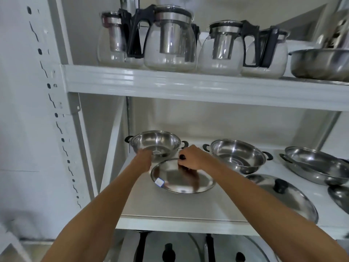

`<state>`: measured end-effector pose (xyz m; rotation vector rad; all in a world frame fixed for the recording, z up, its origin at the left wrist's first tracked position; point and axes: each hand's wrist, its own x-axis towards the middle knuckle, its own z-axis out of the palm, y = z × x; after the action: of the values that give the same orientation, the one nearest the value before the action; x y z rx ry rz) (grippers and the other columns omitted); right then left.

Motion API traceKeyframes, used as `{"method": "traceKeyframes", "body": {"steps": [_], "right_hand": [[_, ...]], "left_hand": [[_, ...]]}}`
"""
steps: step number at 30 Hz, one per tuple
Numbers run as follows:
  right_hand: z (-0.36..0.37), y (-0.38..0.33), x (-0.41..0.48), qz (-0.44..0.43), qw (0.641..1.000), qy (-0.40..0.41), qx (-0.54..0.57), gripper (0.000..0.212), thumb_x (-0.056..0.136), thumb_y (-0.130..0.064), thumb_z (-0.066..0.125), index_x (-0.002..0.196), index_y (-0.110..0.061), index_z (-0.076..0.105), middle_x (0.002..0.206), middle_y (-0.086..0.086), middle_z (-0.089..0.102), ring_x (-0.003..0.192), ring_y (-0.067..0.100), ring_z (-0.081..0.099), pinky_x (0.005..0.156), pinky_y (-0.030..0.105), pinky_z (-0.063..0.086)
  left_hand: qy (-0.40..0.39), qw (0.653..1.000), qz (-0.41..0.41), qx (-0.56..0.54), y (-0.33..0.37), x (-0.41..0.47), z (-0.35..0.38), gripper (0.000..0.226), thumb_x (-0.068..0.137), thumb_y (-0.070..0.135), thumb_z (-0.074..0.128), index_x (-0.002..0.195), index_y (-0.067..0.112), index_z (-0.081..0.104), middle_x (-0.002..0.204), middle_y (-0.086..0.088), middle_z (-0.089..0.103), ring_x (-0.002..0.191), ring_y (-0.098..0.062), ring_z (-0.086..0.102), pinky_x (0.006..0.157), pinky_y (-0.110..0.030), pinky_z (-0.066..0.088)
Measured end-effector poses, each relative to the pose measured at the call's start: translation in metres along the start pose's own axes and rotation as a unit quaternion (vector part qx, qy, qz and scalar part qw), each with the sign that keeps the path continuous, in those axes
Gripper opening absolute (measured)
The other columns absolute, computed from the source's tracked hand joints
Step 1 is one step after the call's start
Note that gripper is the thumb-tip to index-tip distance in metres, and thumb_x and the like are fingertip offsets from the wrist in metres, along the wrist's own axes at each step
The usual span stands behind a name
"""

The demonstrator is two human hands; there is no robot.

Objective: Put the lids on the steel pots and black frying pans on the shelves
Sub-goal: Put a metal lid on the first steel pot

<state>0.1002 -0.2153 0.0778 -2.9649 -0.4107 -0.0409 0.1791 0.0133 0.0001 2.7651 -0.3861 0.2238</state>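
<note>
Steel lid (pixel 182 177) sits tilted on the middle shelf (pixel 170 208), just in front of the leftmost steel pot (pixel 155 143), and my right hand (pixel 192 157) is closed on its black knob (pixel 182 156). A small white sticker (pixel 159 182) with a blue edge is stuck near the lid's left rim; I cannot read any writing on it. My left hand (pixel 144 157) grips the near rim of that open pot, fingers curled over the edge. To the right stand a second open pot (pixel 238 155) and a third one (pixel 317 167), with another lid (pixel 283 193) lying flat in front of them, its black knob up. On the shelf above me are glass teapots (pixel 170 38) with black handles and steel infusers; I see no brand marks on them.
</note>
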Motion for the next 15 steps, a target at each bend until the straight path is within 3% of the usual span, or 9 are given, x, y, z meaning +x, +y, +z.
{"method": "traceKeyframes", "body": {"steps": [1, 4, 9, 13, 15], "right_hand": [[-0.01, 0.002, -0.003, -0.001, 1.0, 0.008, -0.009, 0.016, 0.092, -0.031, 0.055, 0.092, -0.019, 0.066, 0.086, 0.003, 0.055, 0.076, 0.023, 0.057, 0.056, 0.028, 0.038], [-0.035, 0.011, -0.005, 0.015, 0.999, 0.035, -0.023, 0.023, 0.089, -0.035, 0.058, 0.098, -0.017, 0.07, 0.095, 0.005, 0.063, 0.085, 0.026, 0.063, 0.066, 0.031, 0.047], [-0.06, 0.02, 0.001, 0.06, 0.995, 0.08, -0.03, 0.033, 0.085, -0.043, 0.059, 0.107, -0.02, 0.068, 0.111, 0.011, 0.062, 0.096, 0.031, 0.061, 0.073, 0.033, 0.048], [-0.07, 0.017, 0.008, 0.095, 0.99, 0.105, -0.018, 0.036, 0.085, -0.04, 0.06, 0.111, -0.017, 0.066, 0.115, 0.012, 0.059, 0.096, 0.033, 0.061, 0.075, 0.033, 0.048], [-0.072, 0.013, 0.012, 0.105, 0.988, 0.113, -0.008, 0.036, 0.085, -0.04, 0.06, 0.11, -0.015, 0.064, 0.114, 0.012, 0.057, 0.094, 0.032, 0.061, 0.074, 0.033, 0.049]], "left_hand": [[-0.003, 1.0, 0.003, -0.011, 0.005, 0.002, -0.001, 0.047, 0.099, -0.001, 0.045, 0.143, 0.012, 0.052, 0.127, -0.012, 0.062, 0.101, -0.023, 0.066, 0.081, -0.021, 0.052], [0.015, 1.0, -0.004, -0.017, 0.014, -0.002, -0.003, 0.036, 0.1, 0.002, 0.044, 0.132, 0.005, 0.061, 0.127, -0.012, 0.065, 0.11, -0.027, 0.064, 0.096, -0.03, 0.052], [0.032, 0.998, 0.021, -0.042, 0.022, -0.029, -0.001, 0.023, 0.094, 0.001, 0.052, 0.103, 0.009, 0.072, 0.1, -0.01, 0.07, 0.091, -0.025, 0.066, 0.086, -0.036, 0.057], [0.038, 0.996, 0.057, -0.062, 0.029, -0.061, -0.007, 0.022, 0.089, -0.004, 0.051, 0.094, 0.003, 0.072, 0.096, -0.013, 0.072, 0.085, -0.026, 0.066, 0.081, -0.041, 0.057], [0.043, 0.994, 0.075, -0.063, 0.036, -0.078, -0.011, 0.024, 0.089, -0.007, 0.051, 0.095, -0.001, 0.073, 0.101, -0.015, 0.073, 0.082, -0.019, 0.06, 0.081, -0.031, 0.056]]}}
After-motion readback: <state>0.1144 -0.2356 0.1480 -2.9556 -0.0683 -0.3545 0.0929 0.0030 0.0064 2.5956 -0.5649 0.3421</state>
